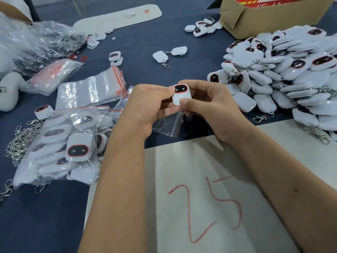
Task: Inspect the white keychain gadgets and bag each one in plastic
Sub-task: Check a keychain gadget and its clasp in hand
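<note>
Fingers [184,102] pinch gadget [181,94] — sheet [200,179] reads "25"

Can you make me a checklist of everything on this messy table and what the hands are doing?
Surface: dark blue table; a pale board marked "25" in red lies at the near edge.
Job's things: one white gadget held face up; small clear bag hanging under it; big heap of unbagged gadgets on the right; stack of empty zip bags; filled bags on the left.
Clutter: loose metal chains, crumpled plastic, cardboard box.
Hands: left hand and right hand both pinch the gadget.
Cables: nothing seen.
Surroundings: nothing seen beyond the table.
</note>
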Available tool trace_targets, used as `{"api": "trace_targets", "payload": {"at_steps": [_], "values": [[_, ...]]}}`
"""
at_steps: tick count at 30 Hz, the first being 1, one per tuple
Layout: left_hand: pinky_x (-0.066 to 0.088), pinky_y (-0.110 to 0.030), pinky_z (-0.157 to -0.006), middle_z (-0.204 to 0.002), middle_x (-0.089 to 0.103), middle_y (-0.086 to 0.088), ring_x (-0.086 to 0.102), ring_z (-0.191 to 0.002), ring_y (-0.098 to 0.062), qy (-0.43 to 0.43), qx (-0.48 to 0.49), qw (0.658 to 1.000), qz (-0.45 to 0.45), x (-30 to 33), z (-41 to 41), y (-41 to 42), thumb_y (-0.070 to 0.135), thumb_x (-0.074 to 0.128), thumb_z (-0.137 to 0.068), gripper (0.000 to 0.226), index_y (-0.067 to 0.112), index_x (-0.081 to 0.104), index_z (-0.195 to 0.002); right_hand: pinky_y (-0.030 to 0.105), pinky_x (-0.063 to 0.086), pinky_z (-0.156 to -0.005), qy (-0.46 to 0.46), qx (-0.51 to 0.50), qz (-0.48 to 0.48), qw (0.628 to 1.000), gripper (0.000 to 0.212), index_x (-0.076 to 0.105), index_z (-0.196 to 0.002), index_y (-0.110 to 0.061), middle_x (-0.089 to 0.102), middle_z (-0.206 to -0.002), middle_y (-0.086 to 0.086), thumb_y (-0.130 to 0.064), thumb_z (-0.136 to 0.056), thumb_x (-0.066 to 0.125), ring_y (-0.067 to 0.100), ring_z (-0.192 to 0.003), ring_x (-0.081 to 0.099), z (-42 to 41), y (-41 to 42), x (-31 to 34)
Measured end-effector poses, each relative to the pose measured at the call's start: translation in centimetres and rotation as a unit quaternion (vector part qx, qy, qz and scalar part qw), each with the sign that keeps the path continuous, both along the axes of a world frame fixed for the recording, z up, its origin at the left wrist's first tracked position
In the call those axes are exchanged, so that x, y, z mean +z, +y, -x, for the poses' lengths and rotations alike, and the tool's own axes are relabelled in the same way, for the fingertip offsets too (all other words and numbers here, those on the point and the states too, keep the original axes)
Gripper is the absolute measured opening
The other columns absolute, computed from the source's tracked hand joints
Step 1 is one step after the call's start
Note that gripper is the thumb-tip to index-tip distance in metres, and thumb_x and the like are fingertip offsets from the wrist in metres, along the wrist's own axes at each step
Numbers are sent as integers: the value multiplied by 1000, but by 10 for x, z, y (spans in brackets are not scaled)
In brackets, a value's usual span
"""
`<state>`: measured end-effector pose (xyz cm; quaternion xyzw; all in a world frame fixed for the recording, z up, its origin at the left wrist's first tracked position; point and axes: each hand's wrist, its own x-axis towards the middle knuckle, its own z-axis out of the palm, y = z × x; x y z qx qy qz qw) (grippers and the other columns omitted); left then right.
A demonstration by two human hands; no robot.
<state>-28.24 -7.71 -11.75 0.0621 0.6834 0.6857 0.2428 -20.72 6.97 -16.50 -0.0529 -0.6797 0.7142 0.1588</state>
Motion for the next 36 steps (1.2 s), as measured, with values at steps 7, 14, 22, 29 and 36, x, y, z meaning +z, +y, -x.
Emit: {"api": "trace_targets", "payload": {"at_steps": [7,14,22,29,36], "values": [[59,-22,-63,-84,78,-8,74,-72,-16,15,-42,999,-1,1,3,-4,6,65,-99,12,8,76,-96,35,56,-83,37,8,-22,999,45,69,-127,-18,71,-107,27,-4,-85,73,22,-92,69,0,2,-1],[59,-22,-65,-84,78,-8,74,-75,-17,7,-51,999,-13,0,4,-5,6,66,-98,10,6,76,-99,34,57,-78,39,11,-7,999,39,71,-123,-18,70,-101,25,-4,-86,71,24,-87,67,0,1,0],[59,-21,-68,-89,79,-8,77,-83,-19,9,-71,997,-35,-1,5,-6,5,66,-98,11,6,77,-98,29,52,-72,32,5,17,999,33,73,-120,-23,67,-92,11,-9,-90,67,19,-84,61,1,-1,1],[61,-24,-76,-100,79,-17,78,-93,-25,18,-79,996,-42,-6,7,-6,0,67,-96,12,-1,75,-105,33,48,-79,12,-10,35,999,36,73,-121,-19,69,-100,7,-9,-87,65,17,-86,58,1,-1,2],[63,-28,-80,-101,78,-22,78,-96,-29,13,-66,996,-52,-9,2,6,-2,69,-93,14,-5,74,-106,30,47,-85,-2,-40,70,997,29,70,-123,-8,70,-103,6,4,-100,57,18,-94,59,1,-1,3]]}}
